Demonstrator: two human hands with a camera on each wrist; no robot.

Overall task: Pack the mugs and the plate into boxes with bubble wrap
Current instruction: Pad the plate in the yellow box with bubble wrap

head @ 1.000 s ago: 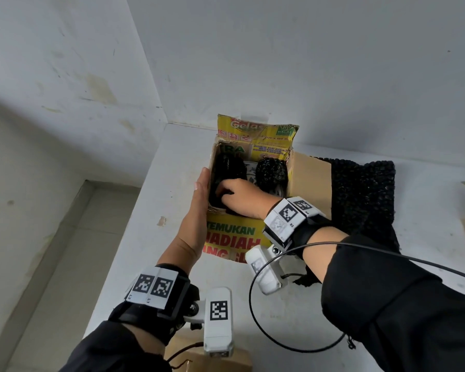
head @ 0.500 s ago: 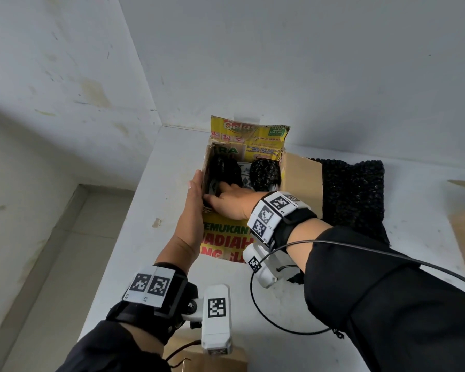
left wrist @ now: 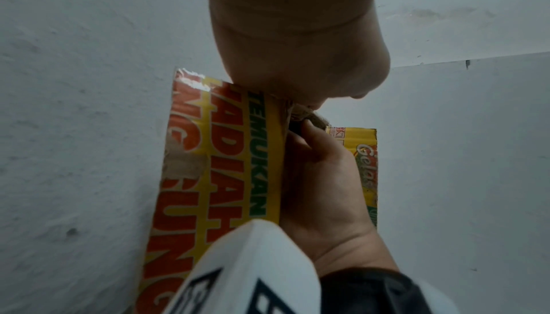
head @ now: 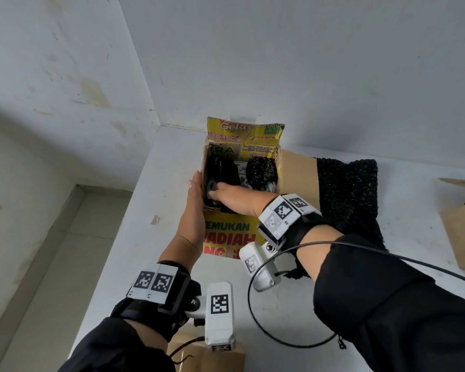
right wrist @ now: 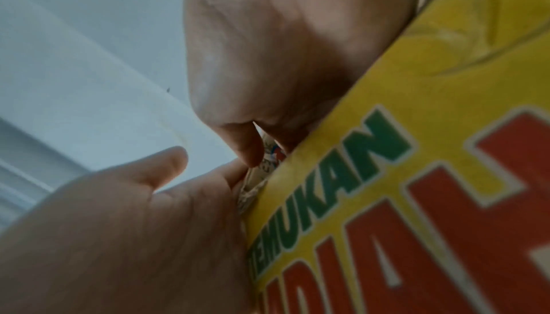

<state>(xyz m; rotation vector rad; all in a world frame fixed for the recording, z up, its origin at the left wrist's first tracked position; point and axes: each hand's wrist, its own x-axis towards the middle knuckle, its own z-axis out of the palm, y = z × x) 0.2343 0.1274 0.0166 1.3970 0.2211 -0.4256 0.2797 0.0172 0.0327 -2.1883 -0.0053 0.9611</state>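
Yellow printed cardboard forms the box [head: 232, 238] standing open on the white tabletop [head: 134, 264]. Nearest, the left hand [head: 195, 210] lies flat against the box's left wall, fingers [head: 195, 183] straight, gripping nothing. Just past the near rim, the right hand [head: 235, 198] reaches down inside the box; its fingers [head: 216, 187] curl onto a mug wrapped in black bubble wrap [head: 222, 173] at the box's left side. A second wrapped bundle [head: 261, 171] sits farther in, at the box's right. A black bubble wrap sheet [head: 346, 189] lies right of the box.
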